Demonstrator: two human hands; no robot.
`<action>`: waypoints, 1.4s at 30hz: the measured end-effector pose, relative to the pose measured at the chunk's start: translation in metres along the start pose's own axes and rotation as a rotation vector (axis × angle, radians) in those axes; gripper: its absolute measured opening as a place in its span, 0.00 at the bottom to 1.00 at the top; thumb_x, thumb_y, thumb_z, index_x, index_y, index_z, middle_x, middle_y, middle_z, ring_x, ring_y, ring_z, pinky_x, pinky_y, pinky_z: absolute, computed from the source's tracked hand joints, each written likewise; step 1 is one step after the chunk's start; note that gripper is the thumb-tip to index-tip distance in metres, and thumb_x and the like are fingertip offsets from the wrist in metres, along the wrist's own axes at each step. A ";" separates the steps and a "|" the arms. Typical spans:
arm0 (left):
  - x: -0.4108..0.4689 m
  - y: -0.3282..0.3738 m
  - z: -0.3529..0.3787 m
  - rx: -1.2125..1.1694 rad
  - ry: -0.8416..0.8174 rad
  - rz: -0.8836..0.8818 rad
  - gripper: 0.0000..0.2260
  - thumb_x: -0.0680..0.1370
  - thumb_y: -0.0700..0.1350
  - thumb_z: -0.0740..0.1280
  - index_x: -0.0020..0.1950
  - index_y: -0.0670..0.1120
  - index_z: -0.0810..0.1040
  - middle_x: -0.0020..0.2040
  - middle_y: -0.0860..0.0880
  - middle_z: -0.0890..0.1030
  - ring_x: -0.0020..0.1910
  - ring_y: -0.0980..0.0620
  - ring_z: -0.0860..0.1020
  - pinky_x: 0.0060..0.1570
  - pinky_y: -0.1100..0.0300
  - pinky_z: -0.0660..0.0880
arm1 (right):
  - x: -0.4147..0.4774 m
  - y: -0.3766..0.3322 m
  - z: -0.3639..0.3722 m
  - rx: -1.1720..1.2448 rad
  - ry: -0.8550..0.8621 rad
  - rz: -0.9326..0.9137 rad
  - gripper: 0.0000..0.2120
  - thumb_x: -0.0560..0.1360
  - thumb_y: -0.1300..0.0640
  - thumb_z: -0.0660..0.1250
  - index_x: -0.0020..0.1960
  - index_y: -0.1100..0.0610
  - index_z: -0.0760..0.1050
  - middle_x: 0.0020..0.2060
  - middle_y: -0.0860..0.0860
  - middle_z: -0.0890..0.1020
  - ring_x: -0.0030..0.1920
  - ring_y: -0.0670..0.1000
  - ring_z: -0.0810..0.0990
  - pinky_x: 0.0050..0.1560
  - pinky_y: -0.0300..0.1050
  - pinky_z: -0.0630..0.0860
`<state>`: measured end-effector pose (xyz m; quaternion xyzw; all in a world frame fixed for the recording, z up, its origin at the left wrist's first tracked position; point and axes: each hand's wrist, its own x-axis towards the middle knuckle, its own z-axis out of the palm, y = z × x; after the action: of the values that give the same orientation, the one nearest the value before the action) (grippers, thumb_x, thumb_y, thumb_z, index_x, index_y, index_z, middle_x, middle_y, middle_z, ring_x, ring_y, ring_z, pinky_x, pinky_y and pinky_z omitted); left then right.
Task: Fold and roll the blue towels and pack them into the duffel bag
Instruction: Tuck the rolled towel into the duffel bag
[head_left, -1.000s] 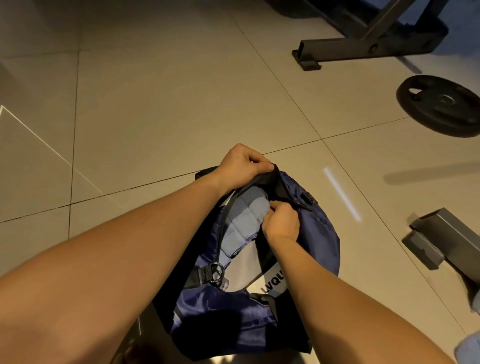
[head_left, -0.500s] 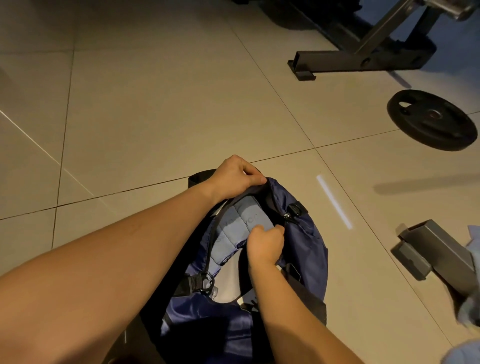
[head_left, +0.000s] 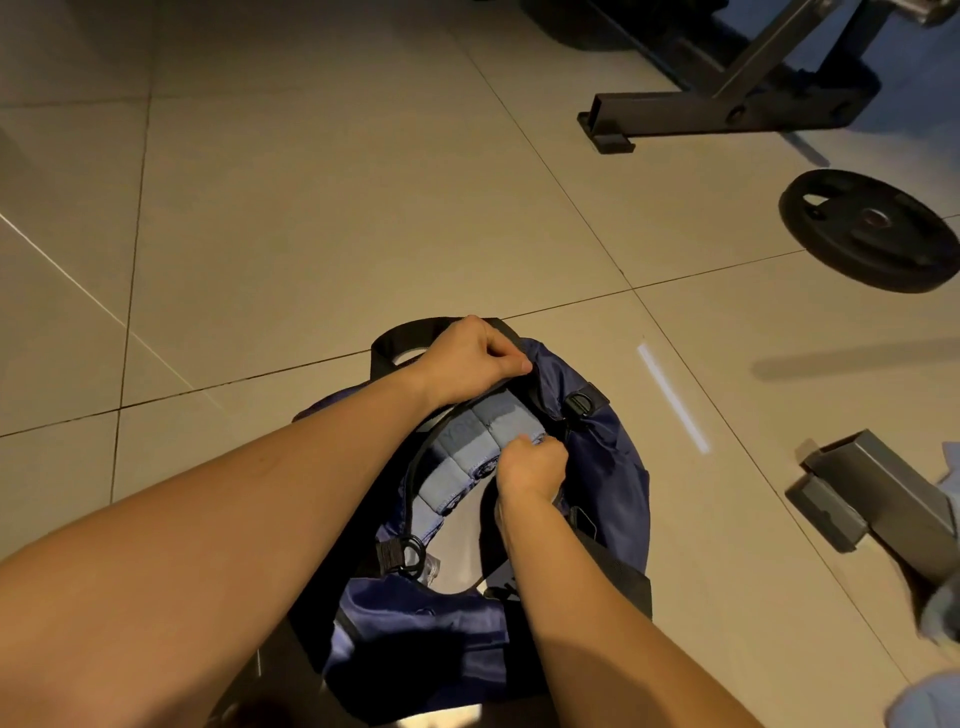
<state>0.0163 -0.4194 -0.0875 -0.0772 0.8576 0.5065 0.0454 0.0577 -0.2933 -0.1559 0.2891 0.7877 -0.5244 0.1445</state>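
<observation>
A navy duffel bag (head_left: 610, 467) lies on the tiled floor with its top opening apart. Rolled light-blue towels (head_left: 480, 439) lie side by side inside, visible through the opening. My left hand (head_left: 467, 358) grips the far end of the bag's rim, fingers curled over the fabric. My right hand (head_left: 530, 467) pinches at the zipper edge on the right side of the opening, right beside the towels. What sits between its fingertips is too small to make out. More light-blue cloth (head_left: 940, 613) shows blurred at the right edge.
A black weight plate (head_left: 872, 228) lies on the floor at the right. A dark bench frame (head_left: 727, 104) stands at the back right, and a grey metal foot (head_left: 872, 493) juts in from the right. Open tile floor spreads to the left.
My right hand has slid a little nearer along the zipper edge while my left hand keeps its grip. The view has tilted, showing more of the bench frame.
</observation>
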 end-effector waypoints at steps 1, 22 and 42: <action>-0.001 0.000 0.001 0.015 -0.010 -0.003 0.04 0.77 0.46 0.75 0.47 0.48 0.89 0.43 0.58 0.85 0.43 0.64 0.81 0.48 0.65 0.75 | -0.001 0.001 0.001 -0.014 -0.045 0.009 0.13 0.81 0.62 0.59 0.63 0.66 0.75 0.58 0.60 0.81 0.57 0.62 0.80 0.52 0.46 0.74; -0.043 -0.017 0.003 0.580 0.009 0.302 0.12 0.82 0.50 0.65 0.62 0.52 0.84 0.57 0.53 0.84 0.56 0.49 0.79 0.53 0.54 0.75 | -0.034 0.064 -0.153 -0.628 0.067 -0.252 0.15 0.77 0.44 0.68 0.46 0.56 0.73 0.42 0.53 0.80 0.40 0.56 0.76 0.44 0.50 0.76; -0.058 -0.054 0.058 1.133 -0.212 0.213 0.24 0.85 0.55 0.54 0.80 0.49 0.59 0.79 0.46 0.63 0.80 0.41 0.55 0.78 0.42 0.48 | 0.015 0.059 -0.175 -0.571 -0.055 -0.226 0.09 0.80 0.53 0.67 0.50 0.60 0.79 0.41 0.57 0.81 0.40 0.58 0.77 0.39 0.43 0.69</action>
<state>0.0831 -0.3896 -0.1531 0.0968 0.9885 -0.0242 0.1139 0.0946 -0.1127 -0.1357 0.1330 0.9262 -0.3023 0.1817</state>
